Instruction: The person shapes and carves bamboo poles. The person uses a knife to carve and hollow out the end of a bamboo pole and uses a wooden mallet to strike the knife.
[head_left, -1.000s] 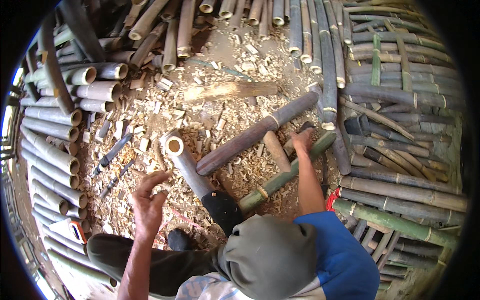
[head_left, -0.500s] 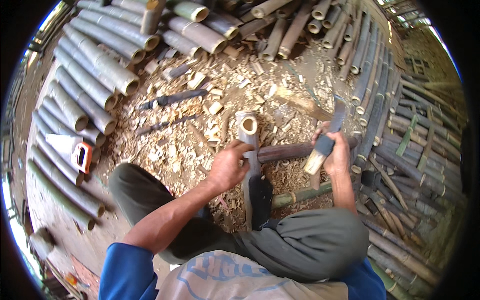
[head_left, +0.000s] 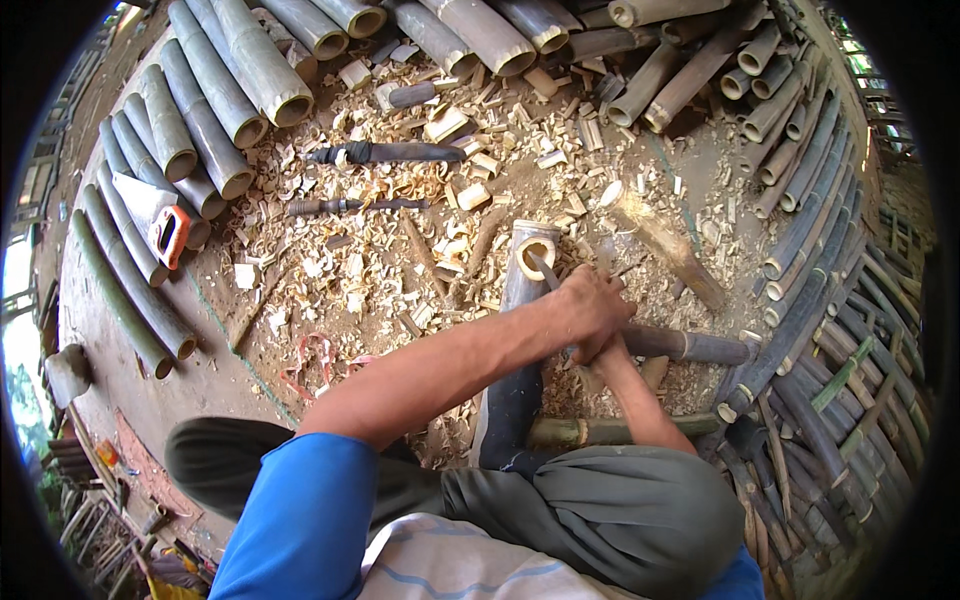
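A grey bamboo tube [head_left: 520,292] points away from me, its far end cut with a pale-rimmed oval opening. The narrow blade of a knife [head_left: 546,272] has its tip at that opening. My left hand [head_left: 592,305] is closed at the knife, its arm crossing over the tube. Beneath and just nearer, my right hand [head_left: 603,352] is closed around the handle, which the hands mostly hide. Against the near part of the tube lies a dark-covered foot [head_left: 508,415]. A darker bamboo piece [head_left: 690,345] lies crosswise to the right of my hands.
Pale shavings and chips cover the ground. Two dark-bladed knives [head_left: 400,152] lie ahead, left of a wooden billet [head_left: 665,245]. An orange-handled saw [head_left: 170,235] rests on bamboo tubes [head_left: 130,285] at left. More bamboo [head_left: 820,220] is stacked at right.
My right hand has brought the knife from the right to the tube's opening. My left hand has left the tube's side and joined the right hand. The view has shifted.
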